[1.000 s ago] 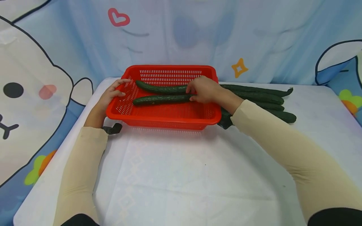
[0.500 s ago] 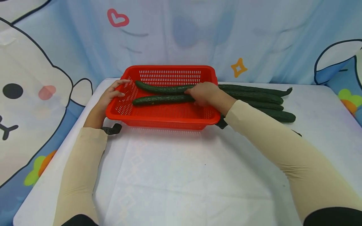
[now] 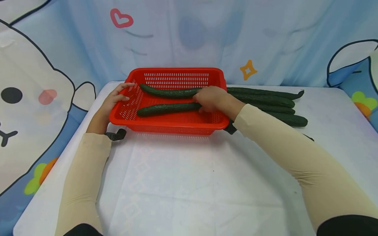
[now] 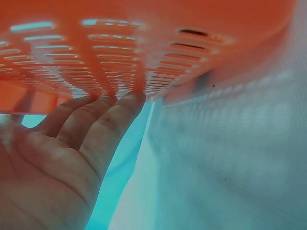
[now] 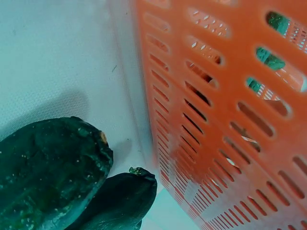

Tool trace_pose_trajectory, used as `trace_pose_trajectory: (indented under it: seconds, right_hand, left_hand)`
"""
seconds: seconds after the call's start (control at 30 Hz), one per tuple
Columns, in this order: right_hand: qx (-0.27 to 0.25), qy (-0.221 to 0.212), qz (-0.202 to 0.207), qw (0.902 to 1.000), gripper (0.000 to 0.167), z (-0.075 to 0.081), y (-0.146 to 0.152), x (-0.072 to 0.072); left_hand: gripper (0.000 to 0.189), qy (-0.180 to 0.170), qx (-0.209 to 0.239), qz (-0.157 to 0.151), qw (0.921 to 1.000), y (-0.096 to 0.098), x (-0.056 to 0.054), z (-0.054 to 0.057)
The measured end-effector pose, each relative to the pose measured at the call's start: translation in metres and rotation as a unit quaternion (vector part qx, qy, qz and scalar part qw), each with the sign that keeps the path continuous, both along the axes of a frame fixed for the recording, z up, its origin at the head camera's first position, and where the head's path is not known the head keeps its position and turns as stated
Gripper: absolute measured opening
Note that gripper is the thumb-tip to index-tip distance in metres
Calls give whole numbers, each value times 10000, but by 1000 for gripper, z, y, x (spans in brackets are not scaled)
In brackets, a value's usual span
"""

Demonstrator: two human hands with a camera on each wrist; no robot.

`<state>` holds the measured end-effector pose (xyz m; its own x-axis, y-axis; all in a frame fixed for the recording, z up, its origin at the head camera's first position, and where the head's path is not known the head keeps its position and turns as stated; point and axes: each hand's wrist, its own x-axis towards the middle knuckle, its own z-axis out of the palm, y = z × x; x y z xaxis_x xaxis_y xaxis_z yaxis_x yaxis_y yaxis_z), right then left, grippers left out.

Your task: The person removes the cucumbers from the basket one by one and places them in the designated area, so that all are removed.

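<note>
A red plastic basket (image 3: pixel 165 127) with slotted walls stands on the white table, two long dark green cucumbers inside. My left hand (image 3: pixel 113 98) holds the basket's left end, with digits over the rim and other fingers (image 4: pixel 112 117) against the slotted outside in the left wrist view. Inside the basket's right part, my right hand (image 3: pixel 214 100) grips the right end of the nearer cucumber (image 3: pixel 166 109); its fingertips are mostly hidden. The farther cucumber (image 3: pixel 168 92) lies along the back, its right end behind that hand.
Several more cucumbers (image 3: pixel 271 101) lie side by side on the table right of the basket, partly behind the right forearm. Cucumber ends (image 5: pixel 62 167) show close to the basket wall (image 5: pixel 206 120) in the right wrist view. A printed curtain (image 3: pixel 189 36) hangs behind.
The right hand has gone from spanning both cucumbers to the nearer one's end. That cucumber has shifted towards me, widening the gap. The left hand stays on the basket.
</note>
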<state>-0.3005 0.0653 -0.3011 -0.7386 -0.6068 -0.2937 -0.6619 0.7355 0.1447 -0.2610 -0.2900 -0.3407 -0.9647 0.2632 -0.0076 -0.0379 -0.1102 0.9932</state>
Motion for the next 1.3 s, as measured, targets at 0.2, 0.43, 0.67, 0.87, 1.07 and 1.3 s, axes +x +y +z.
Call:
trace_pose_trajectory:
  seconds: [0.2, 0.43, 0.67, 0.87, 1.07, 1.3]
  right_hand:
    - [-124, -180, -116, 9997, 44, -1, -2, -1]
    - [-211, -301, -213, 9991, 38, 0, -6, 0]
    - [-209, -400, -269, 9986, 38, -2, -7, -2]
    - [-257, -414, -116, 9987, 42, -3, -7, -1]
    - [-237, -326, 145, 9991, 47, -3, -7, -1]
    - [-148, -320, 159, 9993, 36, -3, -9, -1]
  left_hand:
    - [48, -26, 46, 16, 10000, 0, 0, 1]
    - [51, 65, -63, 11, 10000, 0, 0, 1]
    - [50, 61, 16, -16, 10000, 1, 1, 1]
    - [51, -16, -22, 59, 10000, 2, 1, 1]
    - [52, -36, 29, 22, 10000, 3, 1, 2]
    - [52, -38, -24, 71, 10000, 3, 0, 2]
